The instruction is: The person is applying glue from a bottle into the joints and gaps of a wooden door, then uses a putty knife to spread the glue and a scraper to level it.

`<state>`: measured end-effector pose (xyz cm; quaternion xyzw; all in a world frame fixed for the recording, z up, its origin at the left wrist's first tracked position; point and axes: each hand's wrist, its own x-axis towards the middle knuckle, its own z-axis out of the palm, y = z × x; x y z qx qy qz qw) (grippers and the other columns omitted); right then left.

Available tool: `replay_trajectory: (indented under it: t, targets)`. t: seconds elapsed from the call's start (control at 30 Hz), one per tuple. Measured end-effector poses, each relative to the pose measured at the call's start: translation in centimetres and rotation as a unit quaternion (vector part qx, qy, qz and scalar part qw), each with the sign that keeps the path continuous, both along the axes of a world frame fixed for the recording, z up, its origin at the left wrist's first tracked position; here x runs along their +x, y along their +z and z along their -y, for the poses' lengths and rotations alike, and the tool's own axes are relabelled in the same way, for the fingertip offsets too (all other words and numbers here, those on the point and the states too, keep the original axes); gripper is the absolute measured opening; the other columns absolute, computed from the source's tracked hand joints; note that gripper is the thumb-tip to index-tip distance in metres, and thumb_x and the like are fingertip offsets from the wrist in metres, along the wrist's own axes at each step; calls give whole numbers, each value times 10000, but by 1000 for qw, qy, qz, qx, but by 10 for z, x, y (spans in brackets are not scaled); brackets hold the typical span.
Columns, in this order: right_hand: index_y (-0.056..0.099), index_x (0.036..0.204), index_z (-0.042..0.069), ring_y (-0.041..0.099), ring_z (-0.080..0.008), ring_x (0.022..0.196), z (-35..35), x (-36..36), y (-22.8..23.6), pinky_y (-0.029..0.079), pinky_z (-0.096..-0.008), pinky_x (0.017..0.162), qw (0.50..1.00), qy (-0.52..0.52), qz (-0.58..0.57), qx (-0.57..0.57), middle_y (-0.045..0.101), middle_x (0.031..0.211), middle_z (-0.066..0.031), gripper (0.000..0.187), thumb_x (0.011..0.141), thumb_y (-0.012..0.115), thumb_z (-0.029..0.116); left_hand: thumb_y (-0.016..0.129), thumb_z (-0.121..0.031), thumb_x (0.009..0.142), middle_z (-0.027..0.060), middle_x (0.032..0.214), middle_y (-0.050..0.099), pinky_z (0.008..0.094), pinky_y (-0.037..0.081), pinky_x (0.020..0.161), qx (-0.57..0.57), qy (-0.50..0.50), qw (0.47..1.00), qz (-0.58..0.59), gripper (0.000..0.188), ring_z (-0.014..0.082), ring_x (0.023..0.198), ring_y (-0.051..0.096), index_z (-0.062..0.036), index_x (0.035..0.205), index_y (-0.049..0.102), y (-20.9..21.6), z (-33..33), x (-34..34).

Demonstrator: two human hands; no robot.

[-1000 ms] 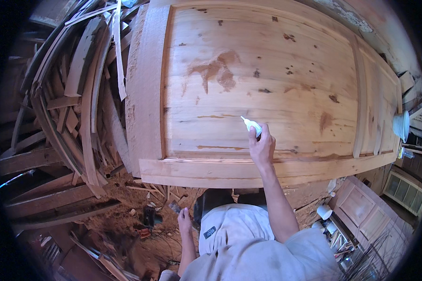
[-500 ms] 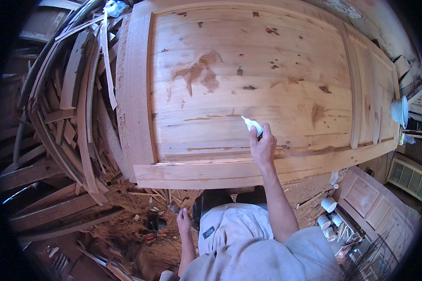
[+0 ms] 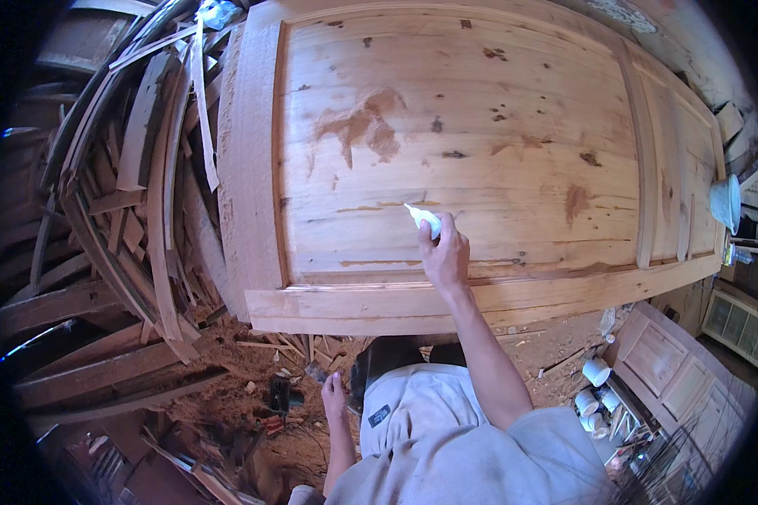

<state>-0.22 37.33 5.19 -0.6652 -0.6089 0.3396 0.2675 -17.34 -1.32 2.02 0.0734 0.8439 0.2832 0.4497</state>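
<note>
A large wooden panel door [image 3: 354,244] lies flat in front of me, with knots, brown smears and thin filled cracks on its face. My right hand [image 3: 448,258] grips a small white squeeze bottle [image 3: 428,221] with a pointed nozzle. The nozzle tip is over a brownish crack line; whether it touches the wood I cannot tell. Low beside my body, off the door's near edge, my left hand [image 3: 334,394] pinches a small flat dark piece [image 3: 316,371], perhaps a scraper or a scrap of sheet; its kind is unclear.
Long offcuts and boards [image 3: 156,194] are heaped along the left. A pale bucket [image 3: 723,204] stands by the door's right end. On the lower right, white pots [image 3: 595,371] sit near another panelled door [image 3: 661,358]. Sawdust [image 3: 227,370] covers the floor around a dark tool [image 3: 280,396].
My right hand has moved left along the crack line with the white bottle. The left hand still holds the flat dark piece, low by my body. The view has shifted slightly.
</note>
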Motion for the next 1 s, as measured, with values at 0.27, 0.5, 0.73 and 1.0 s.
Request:
replay_trajectory:
  t: [0.27,0.5,0.73,1.0]
  targets:
    - [545,953,40,647,-395,669,-1,16,11,495,-493,591,999,-20,39,-6,647,709,-201,205,917,588,237,506,-333,997,7,733,563,251,449,568,-30,6,999,24,362,89,629,502,-25,1079,680,-2,4,-2]
    - [570,966,19,638,-256,574,25,42,10,476,-388,538,997,-74,-11,-24,633,658,-144,234,940,587,251,500,-336,1000,12,757,572,254,457,569,-25,11,999,34,371,85,635,494,-19,1072,679,-2,0,-3]
    - [569,968,3,597,-177,549,22,49,10,449,-345,512,994,-104,-16,-14,623,660,-113,245,944,597,245,505,-344,999,-18,702,513,246,427,553,-22,-11,999,22,374,76,620,461,-22,1072,681,-13,3,-9]
    - [561,975,3,540,-80,585,44,77,5,429,-258,526,961,-154,-224,-40,571,657,-14,211,969,573,214,497,-323,1001,-21,670,476,243,390,544,-11,8,998,58,363,79,606,456,-14,1064,676,-9,7,-11]
